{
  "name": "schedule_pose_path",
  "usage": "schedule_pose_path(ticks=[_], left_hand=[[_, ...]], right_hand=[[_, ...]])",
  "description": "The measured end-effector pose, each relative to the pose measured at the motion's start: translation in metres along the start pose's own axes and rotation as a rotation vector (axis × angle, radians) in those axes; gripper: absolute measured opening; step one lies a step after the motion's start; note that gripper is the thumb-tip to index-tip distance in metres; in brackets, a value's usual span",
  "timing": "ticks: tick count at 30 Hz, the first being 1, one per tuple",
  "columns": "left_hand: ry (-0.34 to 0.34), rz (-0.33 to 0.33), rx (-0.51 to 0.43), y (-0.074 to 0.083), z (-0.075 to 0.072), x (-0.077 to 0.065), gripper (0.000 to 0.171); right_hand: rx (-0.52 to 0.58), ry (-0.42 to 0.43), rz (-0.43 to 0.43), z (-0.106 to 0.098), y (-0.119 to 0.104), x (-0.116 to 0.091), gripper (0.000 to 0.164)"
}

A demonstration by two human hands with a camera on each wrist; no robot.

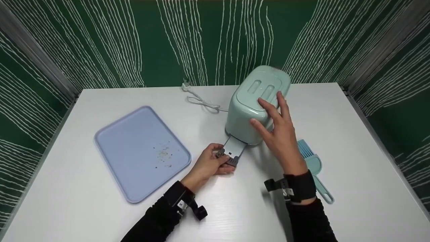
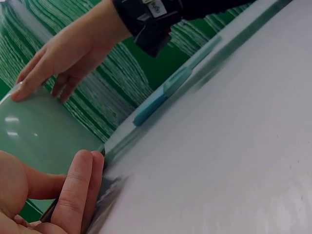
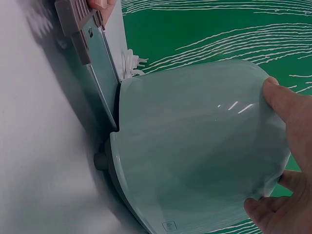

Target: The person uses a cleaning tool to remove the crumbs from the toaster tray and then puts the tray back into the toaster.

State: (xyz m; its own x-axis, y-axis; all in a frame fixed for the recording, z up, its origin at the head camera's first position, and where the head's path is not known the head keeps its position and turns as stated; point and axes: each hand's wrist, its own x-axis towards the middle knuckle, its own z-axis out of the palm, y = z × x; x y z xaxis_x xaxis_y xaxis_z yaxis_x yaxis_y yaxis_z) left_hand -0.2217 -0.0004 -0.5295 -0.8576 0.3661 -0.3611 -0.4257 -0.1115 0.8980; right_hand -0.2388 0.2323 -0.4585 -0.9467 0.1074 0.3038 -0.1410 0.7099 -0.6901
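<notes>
A mint-green toaster (image 1: 250,114) with a lidded top stands right of the middle of the table. Its crumb tray (image 1: 234,145) sticks partly out at the near end, above the tabletop. My left hand (image 1: 210,164) pinches the tray's grey handle (image 3: 73,19) between thumb and fingers. On the toaster's near top end rests my right hand (image 1: 280,134), fingers spread and fairly straight. In the right wrist view, its thumb and fingers touch opposite sides of the rounded top. The crumb tray's inner part is hidden inside the toaster.
A lilac serving tray (image 1: 134,148) with crumbs (image 1: 164,154) lies at the left. Behind the toaster is its white cord and plug (image 1: 186,86). A teal brush with a dustpan-like scoop (image 1: 314,164) lies right of my right hand. Green walls border the table.
</notes>
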Motion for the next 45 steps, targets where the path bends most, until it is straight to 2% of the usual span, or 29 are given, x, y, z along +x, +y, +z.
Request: schedule_pose_path(ticks=[10,27,38,45], left_hand=[[0.016,0.037,0.008,0.002,0.003,0.007,0.041],[0.06,0.037,-0.016,0.008,0.016,0.018,0.046],[0.066,0.077,-0.039,0.006,0.021,0.026,0.049],[0.072,0.078,-0.043,0.007,0.023,0.028,0.052]], right_hand=[[0.005,0.008,-0.019,-0.001,-0.001,0.0,0.064],[-0.004,0.005,0.003,-0.002,-0.002,0.0,0.064],[-0.005,0.017,-0.022,-0.001,-0.001,-0.001,0.065],[0.001,0.017,-0.019,0.0,-0.002,-0.001,0.064]])
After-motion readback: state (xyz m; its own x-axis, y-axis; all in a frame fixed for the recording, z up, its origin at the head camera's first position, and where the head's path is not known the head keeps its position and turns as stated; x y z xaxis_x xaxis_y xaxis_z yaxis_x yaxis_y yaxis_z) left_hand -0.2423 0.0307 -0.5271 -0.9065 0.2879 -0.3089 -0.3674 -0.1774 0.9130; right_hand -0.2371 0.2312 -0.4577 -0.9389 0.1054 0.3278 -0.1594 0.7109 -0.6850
